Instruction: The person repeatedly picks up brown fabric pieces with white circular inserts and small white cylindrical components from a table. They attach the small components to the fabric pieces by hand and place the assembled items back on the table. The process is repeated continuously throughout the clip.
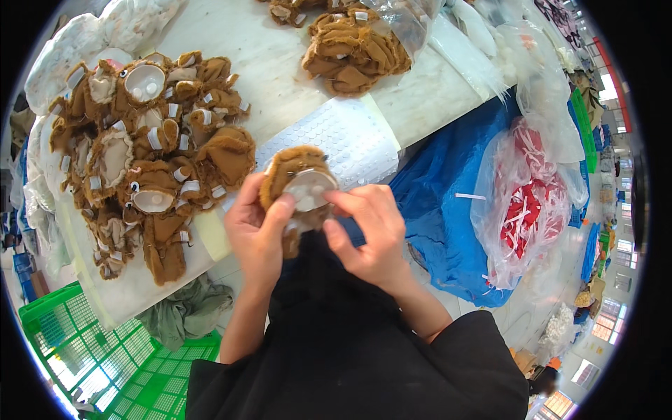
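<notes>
Both hands are up in front of the chest holding one brown plush piece point(297, 175) with a pale round face patch, just off the tabletop point(420, 98) edge. Left hand point(255, 234) has a closed grip on its side, right hand point(367, 234) pinches the patch. A pile of plush pieces point(147, 154) sits to the left.

Two bare hands, left hand point(257, 234) and right hand point(369, 234); no gloves, rings, watch or bands visible; nails short and unpainted as far as can be told; forearms bare from wrist well up toward elbow; black garment on torso, plain, matte, no print or logo seen; wide loose black sleeve point(483, 357) on right arm, pushed up near elbow; left sleeve edge dark, mostly out of view at lower edge.
</notes>
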{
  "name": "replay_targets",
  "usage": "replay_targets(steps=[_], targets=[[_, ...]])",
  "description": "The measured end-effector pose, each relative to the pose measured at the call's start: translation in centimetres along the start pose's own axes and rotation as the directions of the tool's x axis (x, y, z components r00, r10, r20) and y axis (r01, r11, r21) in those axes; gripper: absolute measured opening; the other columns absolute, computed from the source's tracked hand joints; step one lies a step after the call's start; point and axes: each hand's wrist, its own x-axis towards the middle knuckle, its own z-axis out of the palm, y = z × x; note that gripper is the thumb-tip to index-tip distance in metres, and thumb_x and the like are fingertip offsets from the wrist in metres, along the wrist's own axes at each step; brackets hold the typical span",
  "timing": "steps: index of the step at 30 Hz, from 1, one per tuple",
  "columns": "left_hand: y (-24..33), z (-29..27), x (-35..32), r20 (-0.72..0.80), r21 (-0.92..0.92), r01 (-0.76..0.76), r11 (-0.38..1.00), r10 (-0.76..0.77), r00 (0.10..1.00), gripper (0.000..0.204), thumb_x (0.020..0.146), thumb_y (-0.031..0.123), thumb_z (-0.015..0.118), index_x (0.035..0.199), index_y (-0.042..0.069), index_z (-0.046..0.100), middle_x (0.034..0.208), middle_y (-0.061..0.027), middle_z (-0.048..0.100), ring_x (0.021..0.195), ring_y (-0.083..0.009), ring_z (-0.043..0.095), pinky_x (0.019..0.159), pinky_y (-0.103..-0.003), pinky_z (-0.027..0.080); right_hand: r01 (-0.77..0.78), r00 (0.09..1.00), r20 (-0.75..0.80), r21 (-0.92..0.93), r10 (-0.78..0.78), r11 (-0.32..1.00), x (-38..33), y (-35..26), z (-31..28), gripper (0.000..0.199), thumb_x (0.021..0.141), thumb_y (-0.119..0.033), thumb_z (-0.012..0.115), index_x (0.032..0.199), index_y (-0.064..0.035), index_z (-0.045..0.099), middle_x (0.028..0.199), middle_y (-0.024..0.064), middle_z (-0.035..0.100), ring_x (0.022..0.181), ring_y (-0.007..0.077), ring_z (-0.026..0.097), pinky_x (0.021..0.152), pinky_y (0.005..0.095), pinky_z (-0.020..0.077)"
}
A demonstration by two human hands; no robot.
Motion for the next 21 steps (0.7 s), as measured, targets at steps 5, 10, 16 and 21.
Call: replay_targets(steps=[5, 10, 16, 21], targets=[[0.9, -1.5, 0.0, -0.125, 0.068, 0.022, 0.997, -0.013, 0.992, 0.034, 0.097, 0.002, 0.063, 0.130, -0.003, 0.066, 0.120, -0.0054, 0.070, 0.106, -0.0119, 0.066, 0.098, -0.027, 0.050, -0.120, 0.983, -0.140, 0.019, 0.122, 0.993, 1.9, 3.1, -0.3, 0.014, 0.091, -0.005, 0.075, 0.105, -0.0033, 0.073, 0.088, 0.0094, 0.068, 0.072, 0.0266, 0.065, 0.069, 0.0378, 0.0517], [1.4, -1.4, -0.2, -0.153, 0.191, -0.010, 0.981, 0.040, 0.987, 0.035, 0.094, 0.001, 0.064, 0.129, 0.001, 0.067, 0.123, -0.0066, 0.068, 0.112, -0.0132, 0.064, 0.101, -0.029, 0.049, -0.096, 0.995, -0.012, -0.336, 0.098, 0.937, 3.8, 6.7, 0.0, 0.021, 0.088, -0.010, 0.081, 0.108, -0.0054, 0.075, 0.096, 0.0079, 0.067, 0.094, 0.0270, 0.067, 0.085, 0.0405, 0.0517], [1.7, -1.4, -0.3, -0.106, 0.247, 0.005, 0.969, 0.022, 0.994, 0.018, 0.097, 0.005, 0.066, 0.114, 0.003, 0.067, 0.104, -0.0015, 0.068, 0.095, -0.0091, 0.062, 0.090, -0.026, 0.049, -0.053, 0.988, 0.122, -0.340, 0.100, 0.939, 4.6, 8.2, 0.2, 0.016, 0.089, -0.017, 0.080, 0.102, -0.0117, 0.073, 0.099, 0.0043, 0.066, 0.099, 0.0260, 0.065, 0.089, 0.0417, 0.0453], [1.4, -1.0, -0.1, -0.146, 0.231, 0.038, 0.972, -0.004, 0.989, 0.012, 0.101, 0.013, 0.065, 0.108, 0.003, 0.066, 0.099, 0.0006, 0.065, 0.090, -0.0068, 0.057, 0.085, -0.023, 0.045, -0.050, 0.960, 0.244, -0.332, 0.138, 0.942, 5.8, 8.3, 0.0, 0.011, 0.092, -0.016, 0.077, 0.097, -0.0103, 0.070, 0.096, 0.0045, 0.068, 0.096, 0.0261, 0.066, 0.088, 0.0414, 0.0454]])
